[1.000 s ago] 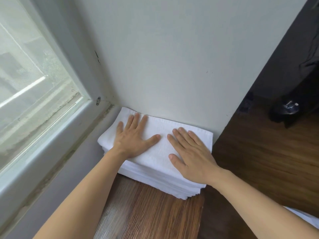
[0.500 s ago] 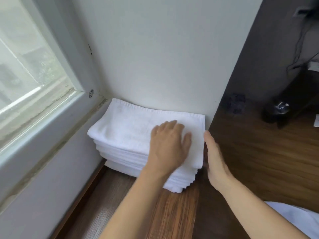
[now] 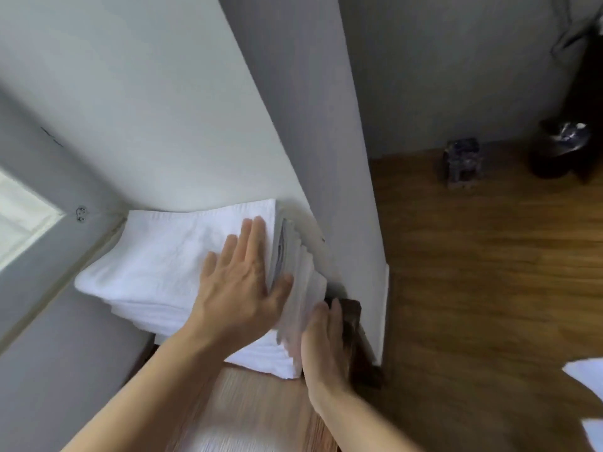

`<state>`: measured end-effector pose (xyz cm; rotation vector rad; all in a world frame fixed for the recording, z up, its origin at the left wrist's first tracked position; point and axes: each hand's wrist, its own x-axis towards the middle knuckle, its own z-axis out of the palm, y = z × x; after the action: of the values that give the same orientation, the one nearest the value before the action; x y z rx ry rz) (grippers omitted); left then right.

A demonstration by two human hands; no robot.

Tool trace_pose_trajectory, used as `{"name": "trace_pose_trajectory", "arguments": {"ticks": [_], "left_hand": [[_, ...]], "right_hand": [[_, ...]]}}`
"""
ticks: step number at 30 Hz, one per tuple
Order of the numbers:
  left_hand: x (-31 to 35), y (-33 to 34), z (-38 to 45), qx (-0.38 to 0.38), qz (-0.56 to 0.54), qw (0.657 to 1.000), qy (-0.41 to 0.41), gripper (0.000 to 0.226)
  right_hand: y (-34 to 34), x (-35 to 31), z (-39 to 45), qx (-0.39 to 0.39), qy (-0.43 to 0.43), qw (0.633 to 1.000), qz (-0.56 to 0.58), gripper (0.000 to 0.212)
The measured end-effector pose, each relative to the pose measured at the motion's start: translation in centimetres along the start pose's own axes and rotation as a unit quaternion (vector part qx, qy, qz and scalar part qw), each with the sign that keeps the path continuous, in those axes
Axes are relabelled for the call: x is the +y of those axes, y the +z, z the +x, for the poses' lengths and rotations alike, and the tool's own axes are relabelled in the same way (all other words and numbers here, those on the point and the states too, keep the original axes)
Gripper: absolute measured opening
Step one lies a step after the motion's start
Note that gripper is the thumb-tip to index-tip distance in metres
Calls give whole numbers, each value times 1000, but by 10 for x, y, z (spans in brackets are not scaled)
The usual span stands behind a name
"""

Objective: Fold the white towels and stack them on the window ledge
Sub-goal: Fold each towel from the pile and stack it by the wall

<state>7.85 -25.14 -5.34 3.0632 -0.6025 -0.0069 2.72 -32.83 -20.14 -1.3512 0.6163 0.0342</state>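
Note:
A stack of several folded white towels [image 3: 156,262] lies on the wooden window ledge [image 3: 261,406], pushed into the corner between the window frame and the white wall. My left hand [image 3: 238,285] lies flat on the top towel near the stack's right edge, fingers straight. My right hand [image 3: 321,344] presses flat against the right side of the stack, fingers straight and pointing toward the wall.
The window [image 3: 23,223] and its grey frame run along the left. A white wall corner [image 3: 342,190] stands just right of the stack. Beyond it lies wooden floor [image 3: 489,288] with a small dark object [image 3: 461,166] and a black bin [image 3: 561,148]. White cloth [image 3: 587,373] shows at the right edge.
My left hand slid from the stack's left part to its right edge. My right hand left the top and now presses the stack's right side. The view swung right.

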Motion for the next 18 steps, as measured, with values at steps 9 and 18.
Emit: {"name": "trace_pose_trajectory", "arguments": {"ticks": [9, 18], "left_hand": [[17, 5, 6, -3, 83, 996, -20, 121], [39, 26, -10, 99, 413, 904, -47, 87]], "right_hand": [[12, 5, 9, -92, -39, 992, 83, 85], [37, -18, 16, -63, -79, 994, -49, 60]]}}
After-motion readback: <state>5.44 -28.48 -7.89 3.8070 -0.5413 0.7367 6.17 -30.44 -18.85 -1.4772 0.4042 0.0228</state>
